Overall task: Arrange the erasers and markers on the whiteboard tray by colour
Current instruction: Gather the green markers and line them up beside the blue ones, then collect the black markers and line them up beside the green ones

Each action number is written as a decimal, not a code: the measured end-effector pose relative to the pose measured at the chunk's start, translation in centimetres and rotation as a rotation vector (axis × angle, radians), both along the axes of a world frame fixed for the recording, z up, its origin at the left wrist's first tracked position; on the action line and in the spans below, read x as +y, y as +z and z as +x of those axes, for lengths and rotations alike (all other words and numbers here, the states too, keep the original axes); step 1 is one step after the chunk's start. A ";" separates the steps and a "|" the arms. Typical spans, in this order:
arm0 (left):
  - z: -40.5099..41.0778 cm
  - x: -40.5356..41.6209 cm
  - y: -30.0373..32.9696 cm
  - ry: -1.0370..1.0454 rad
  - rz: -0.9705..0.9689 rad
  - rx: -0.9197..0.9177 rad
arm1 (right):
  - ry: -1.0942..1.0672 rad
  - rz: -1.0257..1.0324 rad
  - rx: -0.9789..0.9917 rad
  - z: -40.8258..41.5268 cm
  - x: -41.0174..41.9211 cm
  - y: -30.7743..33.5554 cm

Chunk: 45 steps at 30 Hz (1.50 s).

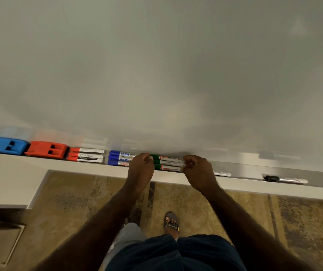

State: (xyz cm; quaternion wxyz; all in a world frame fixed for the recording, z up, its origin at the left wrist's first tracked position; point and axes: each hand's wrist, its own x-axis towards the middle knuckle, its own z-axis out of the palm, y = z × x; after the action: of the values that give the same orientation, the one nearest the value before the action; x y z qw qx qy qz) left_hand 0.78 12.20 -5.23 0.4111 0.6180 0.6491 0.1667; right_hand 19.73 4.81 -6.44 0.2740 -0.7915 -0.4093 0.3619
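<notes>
On the whiteboard tray (242, 170) lie, from left to right, a blue eraser (5, 145), a red eraser (46, 150), three red markers (86, 155), three blue markers (119, 158) and three green markers (168, 163). My left hand (141, 166) presses its curled fingers against the cap ends of the green markers. At their other ends my right hand (198, 171) does the same. Farther right lie a marker (222, 173) partly hidden by my right hand and a black marker (285, 179).
The whiteboard (156, 65) fills the upper view. Below the tray runs a white ledge (10, 173) that widens at the left. Patterned carpet (195, 208) and my sandalled foot (171, 223) show underneath.
</notes>
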 end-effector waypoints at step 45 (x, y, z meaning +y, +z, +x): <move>4.9 -3.7 1.0 -0.063 0.075 -0.208 | 0.474 0.042 -0.601 9.9 -5.3 -0.1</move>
State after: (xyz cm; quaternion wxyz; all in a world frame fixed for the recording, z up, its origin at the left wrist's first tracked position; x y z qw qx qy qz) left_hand 5.72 8.48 -4.21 0.4580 0.6321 0.5766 0.2412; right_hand 29.63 -0.53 -6.53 0.0667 -0.7399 -0.6505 0.1582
